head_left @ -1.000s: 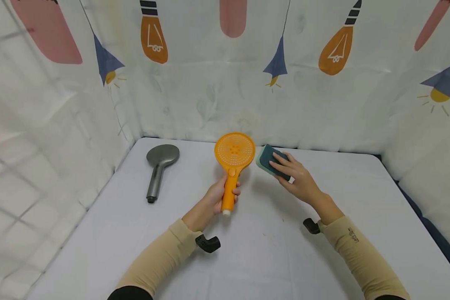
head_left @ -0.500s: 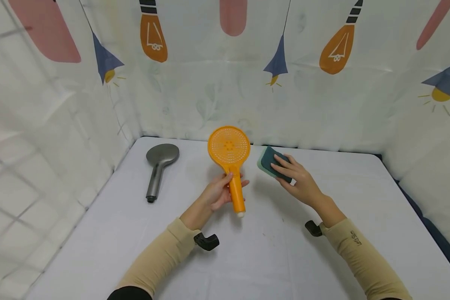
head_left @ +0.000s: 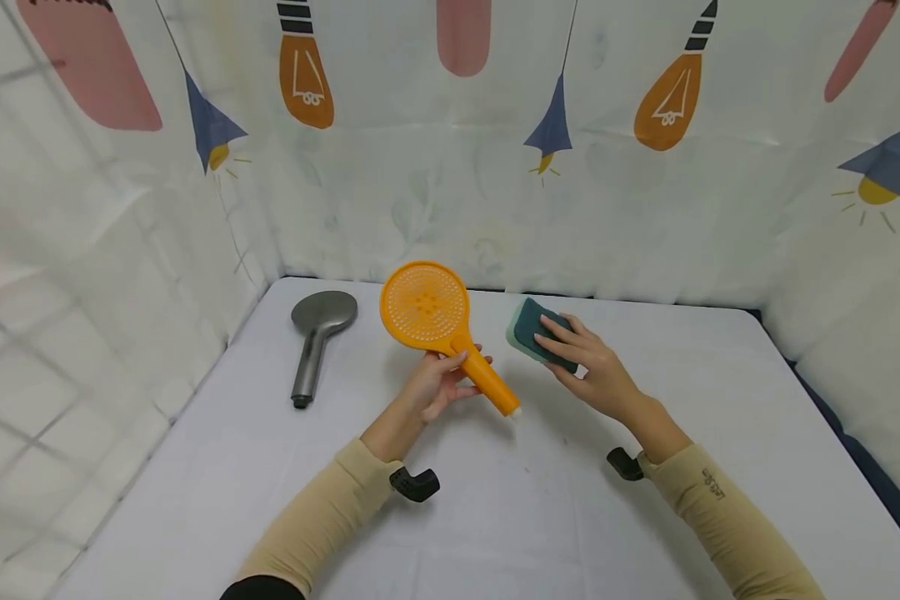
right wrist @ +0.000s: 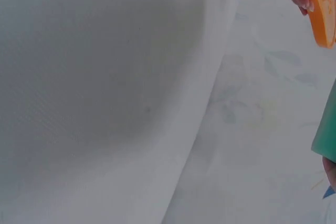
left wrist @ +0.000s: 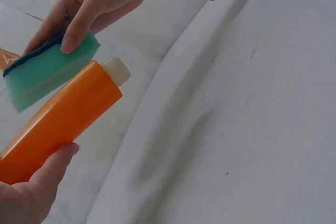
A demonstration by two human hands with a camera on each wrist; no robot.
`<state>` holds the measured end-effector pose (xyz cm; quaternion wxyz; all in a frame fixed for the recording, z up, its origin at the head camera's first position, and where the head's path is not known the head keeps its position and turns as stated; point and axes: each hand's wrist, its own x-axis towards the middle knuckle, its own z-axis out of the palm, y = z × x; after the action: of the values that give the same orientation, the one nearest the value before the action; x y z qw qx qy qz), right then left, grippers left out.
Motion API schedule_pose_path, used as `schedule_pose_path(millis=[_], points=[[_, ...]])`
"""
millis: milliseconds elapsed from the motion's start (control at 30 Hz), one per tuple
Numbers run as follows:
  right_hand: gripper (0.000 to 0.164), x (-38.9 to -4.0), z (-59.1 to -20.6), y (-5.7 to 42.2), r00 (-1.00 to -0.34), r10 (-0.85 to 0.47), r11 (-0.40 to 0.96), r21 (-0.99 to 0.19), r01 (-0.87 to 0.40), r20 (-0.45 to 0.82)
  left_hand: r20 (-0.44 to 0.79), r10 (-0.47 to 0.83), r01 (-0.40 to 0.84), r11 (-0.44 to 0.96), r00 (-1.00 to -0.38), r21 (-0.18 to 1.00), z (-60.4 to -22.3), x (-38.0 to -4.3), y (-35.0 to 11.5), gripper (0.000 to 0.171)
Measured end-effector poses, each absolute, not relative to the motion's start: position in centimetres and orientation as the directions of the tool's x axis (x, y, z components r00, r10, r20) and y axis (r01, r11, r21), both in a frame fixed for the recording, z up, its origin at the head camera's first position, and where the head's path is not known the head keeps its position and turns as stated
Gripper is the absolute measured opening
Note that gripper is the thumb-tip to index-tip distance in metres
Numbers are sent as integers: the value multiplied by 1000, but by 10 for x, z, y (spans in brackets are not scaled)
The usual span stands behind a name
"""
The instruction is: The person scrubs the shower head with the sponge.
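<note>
My left hand [head_left: 437, 385] pinches an orange shower head [head_left: 425, 305] near the top of its handle, thumb in front and fingers behind. The perforated round face points up toward the head camera, tilted to the left, and the handle slants down to the right, ending in a white threaded tip [left wrist: 116, 71]. To its right, my right hand [head_left: 596, 367] grips a sponge [head_left: 543, 333], dark green on one side and light green on the other. In the head view the sponge and shower head are apart. Only a corner of the sponge [right wrist: 328, 129] shows in the right wrist view.
A grey shower head [head_left: 312, 350] lies on the left of the white-covered table [head_left: 495, 517]. Printed fabric walls [head_left: 450, 183] stand behind and at both sides of the table. Each sleeve carries a black wrist camera [head_left: 415, 484].
The orange shower head has turned in my left hand: its round face swings left and its handle end swings right. My right hand, with the sponge, has barely moved.
</note>
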<state>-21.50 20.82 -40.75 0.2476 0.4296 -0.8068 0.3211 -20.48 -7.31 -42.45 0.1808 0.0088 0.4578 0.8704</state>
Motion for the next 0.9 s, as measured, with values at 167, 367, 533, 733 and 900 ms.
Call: schedule_pose_path(millis=[167, 367, 533, 733, 900], points=[[59, -210, -406, 198, -500, -545, 400, -315, -861, 673, -126, 313, -293, -572, -941, 766, -423, -207, -74, 44], [55, -205, -409, 181, -483, -579, 366, -319, -874, 657, -133, 279, -273, -555, -951, 785, -425, -207, -70, 62], [59, -201, -410, 160, -451, -614, 343, -297, -891, 647, -107, 261, -236, -534, -959, 812, -427, -204, -65, 61], [55, -200, -409, 141, -433, -618, 388, -224, -894, 656, -73, 255, -204, -539, -964, 817, -425, -204, -63, 59], [54, -195, -405, 147, -433, -682, 431, -154, -889, 590, -139, 192, -226, -568, -971, 791, -421, -206, -67, 55]])
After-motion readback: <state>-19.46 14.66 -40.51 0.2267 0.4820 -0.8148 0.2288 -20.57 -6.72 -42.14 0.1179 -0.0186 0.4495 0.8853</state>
